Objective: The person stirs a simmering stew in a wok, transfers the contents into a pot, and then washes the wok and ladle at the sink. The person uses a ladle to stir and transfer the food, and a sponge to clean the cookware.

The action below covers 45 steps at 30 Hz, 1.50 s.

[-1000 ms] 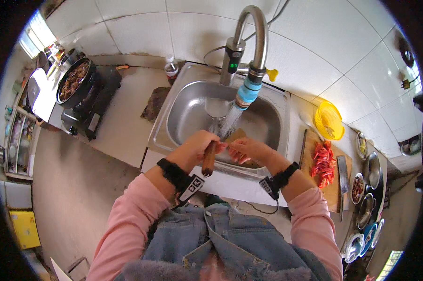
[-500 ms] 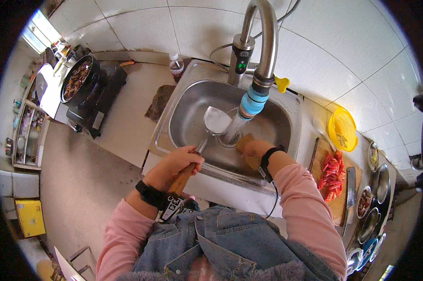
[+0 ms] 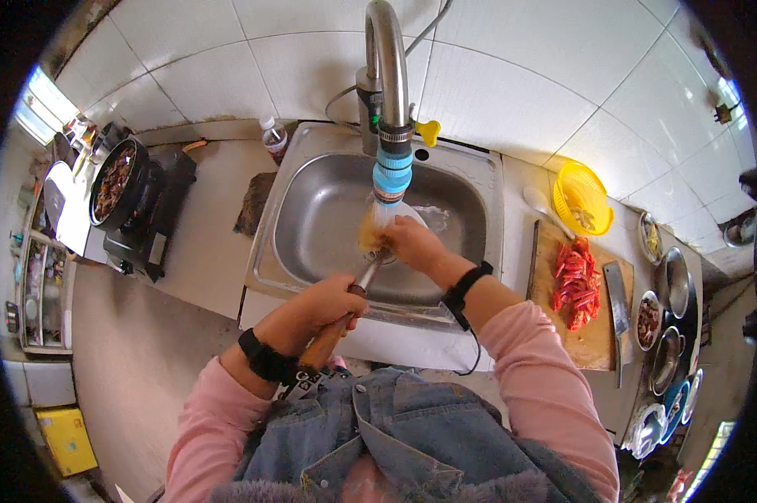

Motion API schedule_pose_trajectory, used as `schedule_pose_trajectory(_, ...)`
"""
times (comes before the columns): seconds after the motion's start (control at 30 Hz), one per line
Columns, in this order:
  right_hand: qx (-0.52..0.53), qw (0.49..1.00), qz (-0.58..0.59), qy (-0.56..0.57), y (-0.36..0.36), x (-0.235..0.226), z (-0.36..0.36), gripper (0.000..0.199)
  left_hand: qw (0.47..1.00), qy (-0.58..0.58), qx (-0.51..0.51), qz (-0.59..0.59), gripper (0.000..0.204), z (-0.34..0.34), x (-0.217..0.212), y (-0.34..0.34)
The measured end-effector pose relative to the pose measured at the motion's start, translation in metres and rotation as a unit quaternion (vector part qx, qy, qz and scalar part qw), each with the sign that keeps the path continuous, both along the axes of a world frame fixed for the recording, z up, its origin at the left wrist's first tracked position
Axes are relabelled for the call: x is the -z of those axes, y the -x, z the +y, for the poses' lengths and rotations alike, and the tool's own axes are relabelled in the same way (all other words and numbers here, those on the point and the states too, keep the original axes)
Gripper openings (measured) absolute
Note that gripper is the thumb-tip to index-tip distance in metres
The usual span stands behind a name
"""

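Note:
My left hand (image 3: 332, 303) is closed round the wooden handle of a metal wok spatula (image 3: 323, 342), which slants up and right over the sink (image 3: 303, 201). At the spatula's blade, my right hand (image 3: 416, 245) is closed on a tan scrubbing pad (image 3: 367, 235). The pad lies against the blade beneath the faucet's blue nozzle (image 3: 392, 172), with water running onto them. Most of the blade is hidden by the right hand, the pad and the water.
A cutting board (image 3: 592, 352) on the right bears cut red peppers (image 3: 576, 283) and a cleaver (image 3: 617, 302). Beyond it are a yellow basket (image 3: 581, 201) and several bowls. To the left, a pan of food (image 3: 114, 184) sits on a black stove (image 3: 173, 201). A bottle (image 3: 273, 141) stands behind the sink's left corner.
My right hand has lifted the scrubbing pad from the basin floor to the spatula's blade. The view has shifted, so the faucet and sink appear farther left.

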State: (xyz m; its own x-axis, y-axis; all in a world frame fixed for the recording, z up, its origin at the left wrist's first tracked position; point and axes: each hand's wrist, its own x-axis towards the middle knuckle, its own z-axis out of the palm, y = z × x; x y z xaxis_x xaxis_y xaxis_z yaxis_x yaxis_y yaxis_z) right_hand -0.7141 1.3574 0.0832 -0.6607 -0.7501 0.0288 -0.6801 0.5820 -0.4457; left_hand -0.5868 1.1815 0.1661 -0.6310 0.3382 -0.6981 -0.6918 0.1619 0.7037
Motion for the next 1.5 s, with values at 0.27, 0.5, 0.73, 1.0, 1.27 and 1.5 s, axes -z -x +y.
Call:
schedule_pose_trajectory(0.27,0.059,0.987,0.120,-0.083,0.016,0.016,-0.024,0.024,1.000,0.021,-0.019,0.004,0.013,-0.020,-0.020,-0.021)
schedule_pose_trajectory(0.5,0.116,0.989,-0.045,0.085,0.014,0.005,-0.034,0.031,0.998,0.037,0.005,0.050,0.014,-0.024,-0.017,-0.036)
schedule_pose_trajectory(0.73,0.061,0.976,-0.117,0.172,-0.014,0.015,-0.031,0.032,0.999,0.034,-0.037,0.010,0.013,-0.021,-0.019,-0.029)
schedule_pose_trajectory(1.0,0.206,0.956,-0.183,0.103,0.003,0.004,0.013,0.024,0.998,0.044,-0.049,0.020,0.020,-0.018,-0.004,-0.022)
schedule_pose_trajectory(1.27,0.022,0.895,-0.361,0.262,-0.042,-0.019,-0.022,0.017,0.994,0.037,-0.036,0.098,0.028,0.002,0.037,0.032)
schedule_pose_trajectory(1.5,0.177,0.979,-0.094,0.037,-0.005,-0.003,0.012,0.016,0.994,-0.049,0.000,0.094,0.045,0.011,0.023,0.011)
